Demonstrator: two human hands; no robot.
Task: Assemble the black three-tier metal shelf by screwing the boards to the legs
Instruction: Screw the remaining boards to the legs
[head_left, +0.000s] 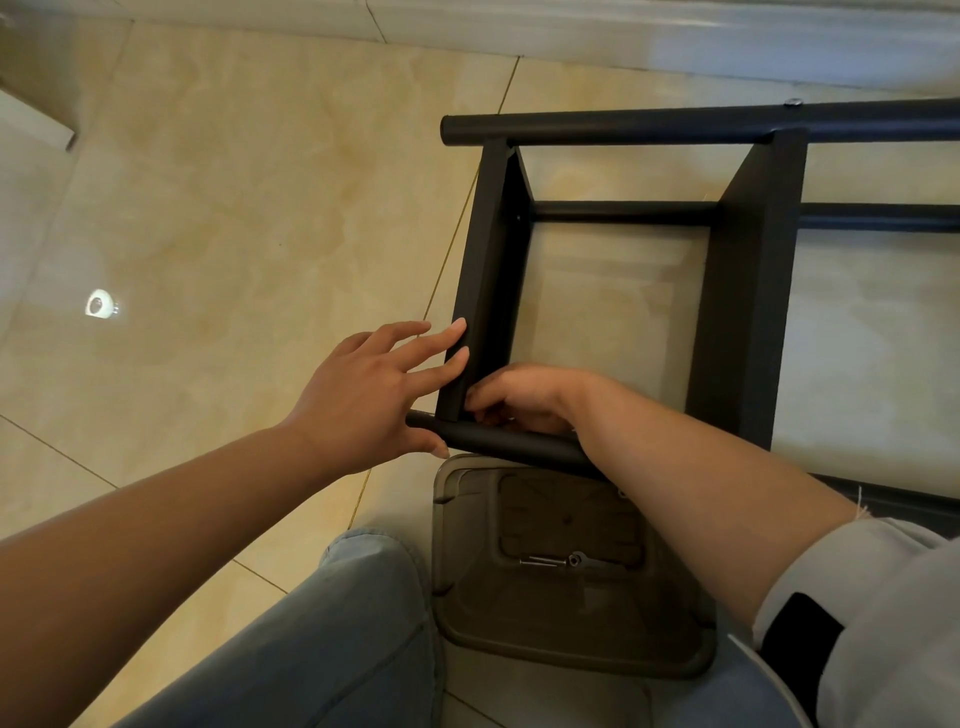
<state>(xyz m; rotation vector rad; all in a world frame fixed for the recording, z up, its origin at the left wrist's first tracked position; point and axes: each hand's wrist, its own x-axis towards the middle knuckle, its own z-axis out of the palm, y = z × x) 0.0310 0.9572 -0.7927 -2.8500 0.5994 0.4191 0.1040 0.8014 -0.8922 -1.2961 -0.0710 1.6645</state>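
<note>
Head view: the black shelf (618, 218) lies on its side on the tiled floor (234, 208), filling the frame from centre out to 3 o'clock. Two boards stand on edge between the legs: the end board (480, 270) near centre and a second board (748, 291) toward 3 o'clock. The far leg (675, 124) runs across at 1 o'clock with a screw head (793, 102) showing on its top side. A lower leg (623, 212) runs behind the boards. The near leg (498, 441) lies just below centre, its end meeting the lower corner of the end board.

The left hand (374, 395) is spread, fingers straight: two fingertips press the outer face of the end board, the thumb rests against the near leg.

The right hand (519, 397) sits at the inner corner where end board and near leg meet, fingers curled downward. What they pinch, if anything, cannot be told; the fingertips are hidden.

At 6 o'clock a brown plastic stool (566, 571) stands beside the person's knee (363, 597). On its seat lie loose screws (543, 561) and a small metal fitting (574, 559).
</note>
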